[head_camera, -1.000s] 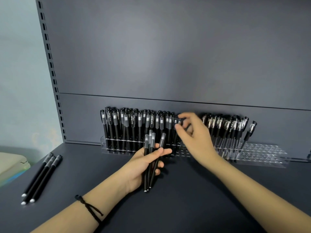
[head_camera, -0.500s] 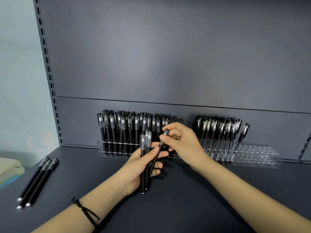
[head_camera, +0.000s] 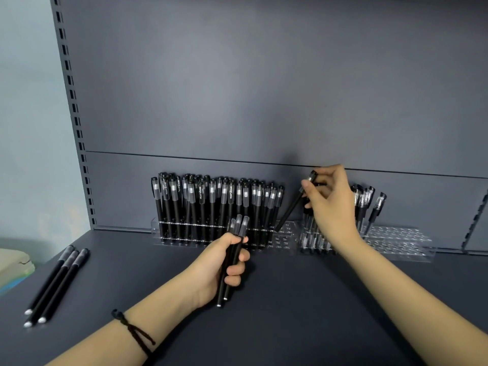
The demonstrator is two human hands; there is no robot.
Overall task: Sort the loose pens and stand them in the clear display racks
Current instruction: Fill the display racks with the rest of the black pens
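My left hand grips a small bundle of black pens upright over the dark shelf. My right hand pinches a single black pen near its cap, tilted, with its lower tip at the right end of the left clear rack. That rack holds several standing black pens. The right clear rack holds several more pens, partly hidden behind my right hand.
Three loose black pens lie side by side at the shelf's left front. A pale object sits beyond the left edge. A grey back panel rises behind the racks, with a slotted upright at left.
My right hand took one pen from the bundle in my left hand and carried it up and right to the rack. The left hand closed around the other pens.
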